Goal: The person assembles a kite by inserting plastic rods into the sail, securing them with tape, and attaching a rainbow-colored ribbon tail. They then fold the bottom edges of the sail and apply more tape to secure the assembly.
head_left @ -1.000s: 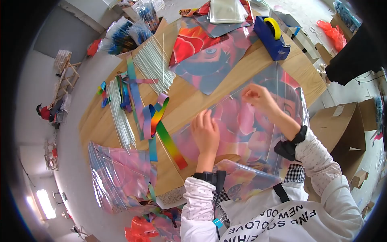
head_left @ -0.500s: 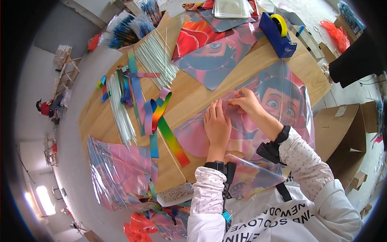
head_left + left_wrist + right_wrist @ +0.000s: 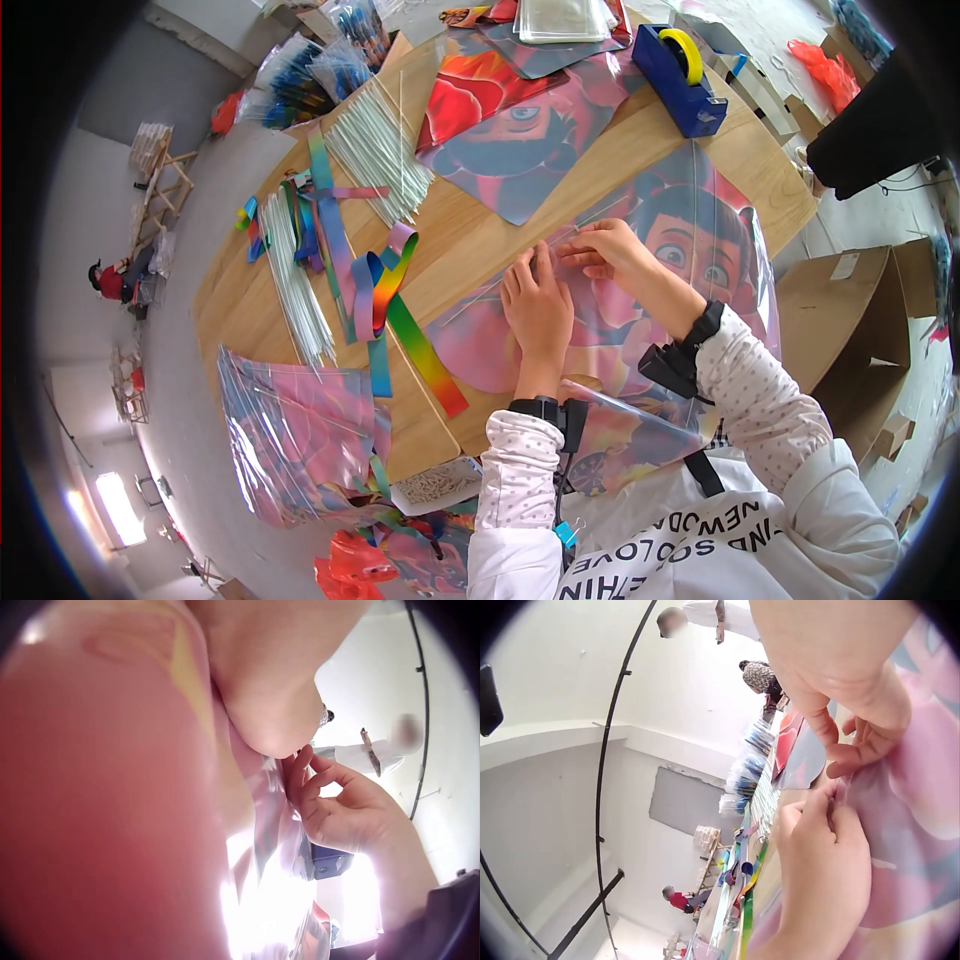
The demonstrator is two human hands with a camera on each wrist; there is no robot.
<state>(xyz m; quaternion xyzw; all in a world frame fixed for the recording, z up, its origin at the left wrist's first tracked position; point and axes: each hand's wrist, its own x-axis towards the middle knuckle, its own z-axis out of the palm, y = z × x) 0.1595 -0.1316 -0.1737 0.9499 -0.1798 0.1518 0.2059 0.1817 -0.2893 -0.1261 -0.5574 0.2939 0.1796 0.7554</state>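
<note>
A thin printed plastic sheet (image 3: 480,345) with a large-eyed cartoon face lies across the near right of the wooden table. My left hand (image 3: 540,310) rests over its far edge, and in the right wrist view the thumb and forefinger of the left hand (image 3: 821,862) pinch that edge. Just to the right, my right hand (image 3: 615,258) bends its fingers down at the same edge, fingertips right beside the left ones. In the left wrist view the right hand (image 3: 345,806) has its fingers curled; I cannot tell whether it grips the sheet.
Rainbow ribbons (image 3: 425,360) and bundles of white rods (image 3: 295,280) lie to the left. Farther back are more printed sheets (image 3: 520,165) and a blue tape dispenser (image 3: 680,85). A folded glossy sheet (image 3: 295,430) hangs over the left edge. A cardboard box (image 3: 835,320) stands at the right.
My right hand has come left and down from over the sheet to the edge beside my left hand. My left hand has shifted slightly right. In the last half second both have barely moved.
</note>
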